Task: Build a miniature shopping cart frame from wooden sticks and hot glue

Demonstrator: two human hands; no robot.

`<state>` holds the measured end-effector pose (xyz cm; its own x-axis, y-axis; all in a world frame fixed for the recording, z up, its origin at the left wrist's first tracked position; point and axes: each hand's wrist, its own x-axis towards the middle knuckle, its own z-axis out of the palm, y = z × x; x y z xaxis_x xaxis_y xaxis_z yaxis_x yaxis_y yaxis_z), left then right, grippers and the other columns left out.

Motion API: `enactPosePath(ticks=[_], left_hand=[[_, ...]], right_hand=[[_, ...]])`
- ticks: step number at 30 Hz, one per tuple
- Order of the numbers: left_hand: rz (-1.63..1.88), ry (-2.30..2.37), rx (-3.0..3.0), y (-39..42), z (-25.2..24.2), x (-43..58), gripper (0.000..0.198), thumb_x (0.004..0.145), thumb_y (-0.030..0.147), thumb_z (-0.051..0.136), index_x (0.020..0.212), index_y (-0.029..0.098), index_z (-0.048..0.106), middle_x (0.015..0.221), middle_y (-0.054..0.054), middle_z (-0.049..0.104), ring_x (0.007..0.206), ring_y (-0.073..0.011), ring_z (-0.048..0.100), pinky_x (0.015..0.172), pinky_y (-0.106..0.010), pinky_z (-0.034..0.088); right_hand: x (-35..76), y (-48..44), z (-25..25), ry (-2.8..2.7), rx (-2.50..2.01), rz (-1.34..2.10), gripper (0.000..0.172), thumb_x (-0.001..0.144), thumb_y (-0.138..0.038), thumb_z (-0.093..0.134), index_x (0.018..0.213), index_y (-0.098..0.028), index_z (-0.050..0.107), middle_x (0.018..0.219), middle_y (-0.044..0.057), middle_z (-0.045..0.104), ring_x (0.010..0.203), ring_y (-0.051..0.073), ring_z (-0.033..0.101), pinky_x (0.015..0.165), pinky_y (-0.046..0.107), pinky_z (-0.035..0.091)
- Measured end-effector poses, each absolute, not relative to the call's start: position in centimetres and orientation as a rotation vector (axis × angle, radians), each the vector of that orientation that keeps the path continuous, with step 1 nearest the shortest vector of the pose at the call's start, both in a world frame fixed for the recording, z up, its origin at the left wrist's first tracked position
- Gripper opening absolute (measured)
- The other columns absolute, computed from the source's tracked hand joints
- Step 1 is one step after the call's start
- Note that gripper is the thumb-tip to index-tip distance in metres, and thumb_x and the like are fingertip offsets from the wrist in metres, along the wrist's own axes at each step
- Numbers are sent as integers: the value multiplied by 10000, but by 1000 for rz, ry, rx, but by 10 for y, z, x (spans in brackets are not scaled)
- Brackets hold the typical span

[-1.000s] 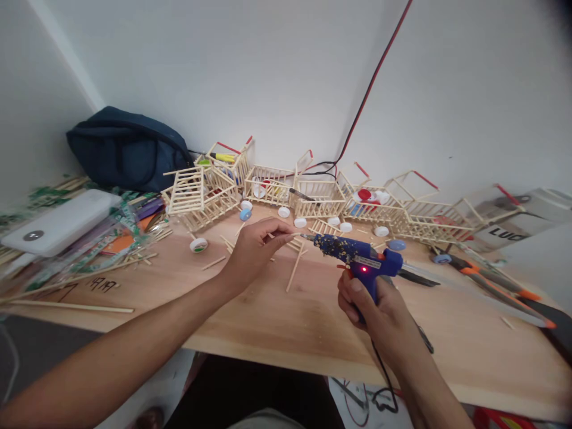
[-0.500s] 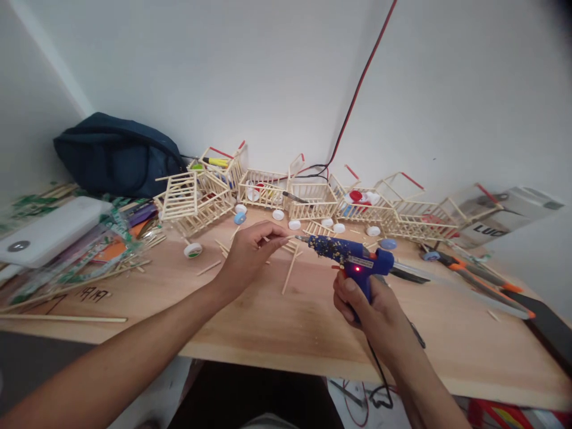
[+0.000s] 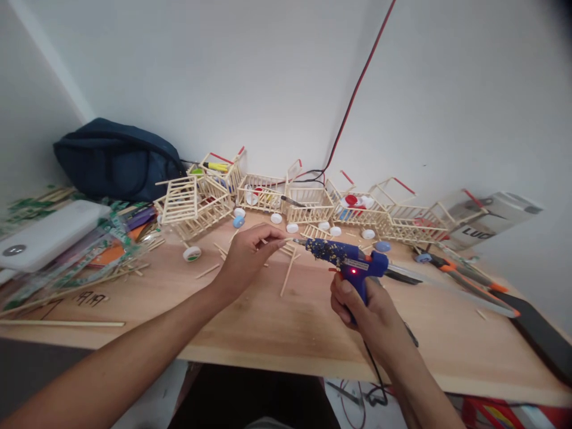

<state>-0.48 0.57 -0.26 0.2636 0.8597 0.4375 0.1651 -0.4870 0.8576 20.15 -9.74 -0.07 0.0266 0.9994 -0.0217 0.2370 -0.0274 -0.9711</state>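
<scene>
My right hand is wrapped round the handle of a blue hot glue gun, its red light lit and its barrel crusted with dried bits. The nozzle points left at the fingertips of my left hand. Thumb and forefinger there are pinched on a thin wooden stick, of which only a short end shows by the nozzle; whether they touch I cannot tell. Below lies a loose stick. Behind my hands stand several little carts of wooden sticks, some with red handles.
White bottle caps lie before the carts. At left are a navy bag, a white power bank and wrapped sticks. A saw and orange-handled pliers lie at right. The gun's cord hangs over the table's front edge.
The view has shifted slightly. My hands keep almost the same pose, with the glue gun's nozzle still by the stick's end.
</scene>
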Motion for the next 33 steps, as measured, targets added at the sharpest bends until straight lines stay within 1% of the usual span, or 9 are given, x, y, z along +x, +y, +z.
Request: enactPosePath(ticks=[8,15,19,23,28,31,33], left_hand=[[1267,925,1863,5,1,-6,168,844,323,601,854,189,701,826,-31,681,713,-132,586,610,-227,447],[1267,936,1891,5,-1,-3,132,831,291,620,836,188,702,817,-25,691,735,-132,599,626,-221,438],[1280,938,1872,6,-2,-3,151,838,301,613,849,180,702,817,-25,691,742,-129,600,628,-220,434],[1266,910,1841,6,-1,-4,174,846,316,601,848,165,690,807,-29,689,720,-124,588,629,-226,429],[1273,890,1861,5,0,-5,151,850,285,593,834,172,692,806,-28,689,738,-127,594,662,-237,436],[1260,865,1883,4,0,-4,145,854,268,586,829,177,695,826,-29,694,765,-132,605,700,-245,442],[1252,875,1890,4,0,-5,157,858,275,578,833,178,699,834,-32,695,766,-135,604,699,-247,441]], right_hand=[[199,-95,6,-1356,-1407,1034,386,858,-540,516,713,-202,403,529,-66,375,462,62,335,440,214,219],[196,-97,11,-1334,-1437,1059,363,850,-533,532,757,-197,430,517,-67,386,453,62,322,430,209,205],[193,-100,12,-1299,-1470,1044,366,834,-534,546,737,-199,435,501,-69,371,448,62,301,433,213,190],[199,-99,8,-1297,-1530,1017,371,831,-542,545,734,-198,446,512,-56,399,456,69,314,433,214,210],[205,-95,3,-1295,-1485,1056,377,843,-553,533,754,-201,433,517,-61,388,456,70,316,430,214,217],[203,-94,3,-1322,-1452,1051,365,852,-547,527,772,-205,428,549,-53,404,471,77,339,439,218,222],[202,-94,4,-1350,-1430,1070,365,854,-548,524,774,-206,424,568,-48,410,484,80,351,445,219,230]])
